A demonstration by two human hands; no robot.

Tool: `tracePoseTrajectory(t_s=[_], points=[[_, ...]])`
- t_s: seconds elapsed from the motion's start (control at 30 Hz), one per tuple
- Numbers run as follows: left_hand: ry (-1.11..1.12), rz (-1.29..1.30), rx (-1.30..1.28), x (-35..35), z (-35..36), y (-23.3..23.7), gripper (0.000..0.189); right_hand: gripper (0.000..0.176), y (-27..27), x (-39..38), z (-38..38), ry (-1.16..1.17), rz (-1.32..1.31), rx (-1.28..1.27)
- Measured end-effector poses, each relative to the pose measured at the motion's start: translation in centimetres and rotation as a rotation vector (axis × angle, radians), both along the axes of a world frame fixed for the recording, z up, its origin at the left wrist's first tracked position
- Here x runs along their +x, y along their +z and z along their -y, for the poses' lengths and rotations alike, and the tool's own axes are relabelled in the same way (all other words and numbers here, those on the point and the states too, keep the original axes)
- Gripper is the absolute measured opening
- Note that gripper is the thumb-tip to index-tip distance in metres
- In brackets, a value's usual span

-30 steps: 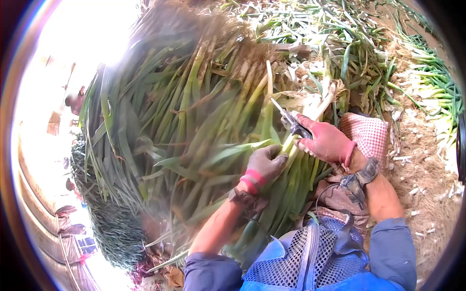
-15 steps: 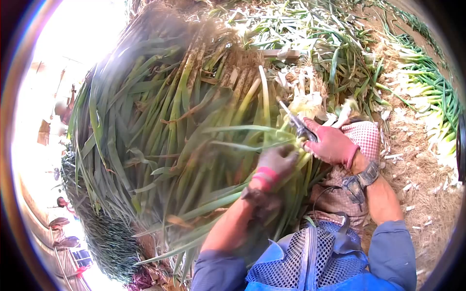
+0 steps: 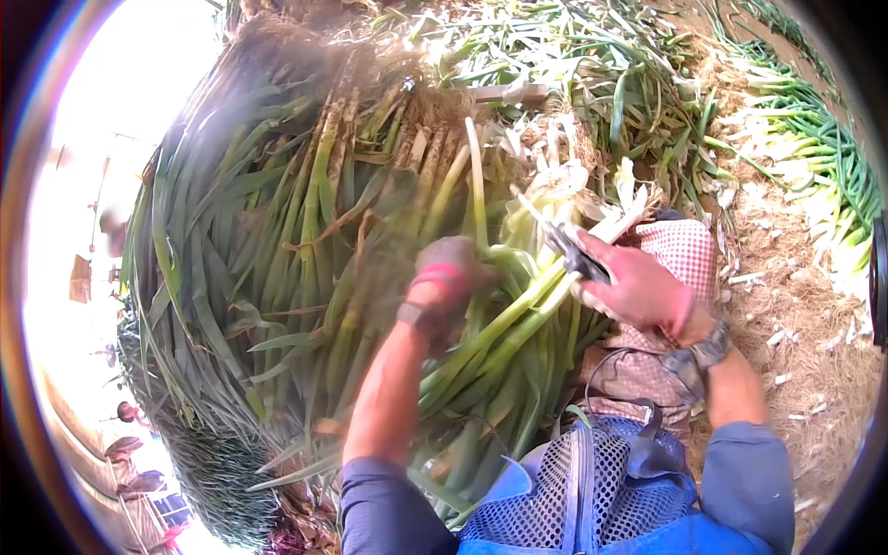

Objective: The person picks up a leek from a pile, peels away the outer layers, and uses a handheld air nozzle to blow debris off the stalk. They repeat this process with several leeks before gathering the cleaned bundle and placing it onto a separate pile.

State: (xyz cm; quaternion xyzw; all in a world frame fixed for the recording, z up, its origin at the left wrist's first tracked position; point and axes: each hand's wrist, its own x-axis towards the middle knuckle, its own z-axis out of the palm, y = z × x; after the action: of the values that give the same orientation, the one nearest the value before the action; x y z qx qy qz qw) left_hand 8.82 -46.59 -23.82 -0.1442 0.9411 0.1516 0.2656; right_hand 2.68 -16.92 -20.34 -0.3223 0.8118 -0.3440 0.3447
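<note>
My left hand [image 3: 453, 268], in a dark glove with a pink cuff, is curled closed over the pile. A bent green leaf [image 3: 507, 252] runs from its fingers toward the stalks. My right hand [image 3: 638, 289], in a pink glove, is wrapped around a slim tool [image 3: 561, 242] with a dark handle and a narrow pale tip pointing up and left. Large green onions [image 3: 527, 305] lie slanting beneath the tool, their thick pale-green stalks close to my right fingers. The left fingertips are hidden behind the hand.
A big heap of untrimmed green onions [image 3: 268, 240] fills the left. Stripped leaves [image 3: 564, 51] lie at the back. Cleaned green onions [image 3: 832, 176] are laid along the right, beside ground strewn with roots and scraps [image 3: 786, 342]. A checked cloth [image 3: 680, 250] covers my knee.
My left hand has moved left and slightly up, away from the right hand, drawing leaves off the stalks. The right hand keeps its hold on the tool.
</note>
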Motion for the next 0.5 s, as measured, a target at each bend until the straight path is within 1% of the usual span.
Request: tracePoseTrajectory(t_s=[0.03, 0.07, 0.1, 0.13, 0.17, 0.2, 0.23, 0.27, 0.3, 0.37, 0.43, 0.5], points=[[0.005, 0.112, -0.064, -0.3, -0.1, 0.0, 0.070, 0.081, 1.7, 0.6, -1.0, 0.010, 0.129, 0.004], [-0.020, 0.016, -0.101, 0.0, 0.3, -1.5, 0.054, 0.081, 3.1, 1.1, -1.8, 0.050, 0.207, 0.056], [-0.023, 0.017, -0.100, -0.1, 0.4, -1.4, 0.054, 0.081, 2.7, 1.7, -3.2, 0.111, 0.232, 0.041], [-0.018, -0.010, -0.091, -0.4, 0.6, -1.2, 0.047, 0.082, 0.6, 2.7, -4.7, 0.149, 0.126, -0.033], [-0.013, -0.038, -0.082, -0.8, 0.7, -0.6, 0.041, 0.083, 0.4, 3.1, -4.6, 0.184, 0.017, -0.106], [0.056, -0.056, 0.007, -1.4, 0.8, 0.0, 0.034, 0.083, 0.6, 3.1, -5.0, 0.176, 0.017, -0.106], [0.040, -0.008, 0.015, -2.4, 0.9, 0.4, 0.033, 0.084, 1.2, 3.2, -5.4, 0.099, 0.060, 0.020], [0.099, -0.030, 0.040, -3.1, 0.3, 1.2, 0.034, 0.085, 2.0, 3.2, -5.3, 0.024, 0.104, 0.145], [0.160, -0.052, 0.063, -3.8, -0.2, 2.0, 0.034, 0.085, 1.8, 3.4, -5.4, 0.019, 0.106, 0.142], [0.161, -0.048, 0.085, -5.5, -1.2, 3.3, 0.034, 0.085, 1.0, 3.9, -5.7, 0.086, 0.159, 0.138], [0.161, -0.049, 0.114, -6.7, -1.5, 3.5, 0.034, 0.085, 0.8, 4.0, -5.5, 0.052, 0.131, 0.124], [0.317, -0.169, 0.418, -7.3, -1.4, 3.5, 0.030, 0.085, 0.4, 4.1, -5.4, -0.002, 0.075, 0.106]])
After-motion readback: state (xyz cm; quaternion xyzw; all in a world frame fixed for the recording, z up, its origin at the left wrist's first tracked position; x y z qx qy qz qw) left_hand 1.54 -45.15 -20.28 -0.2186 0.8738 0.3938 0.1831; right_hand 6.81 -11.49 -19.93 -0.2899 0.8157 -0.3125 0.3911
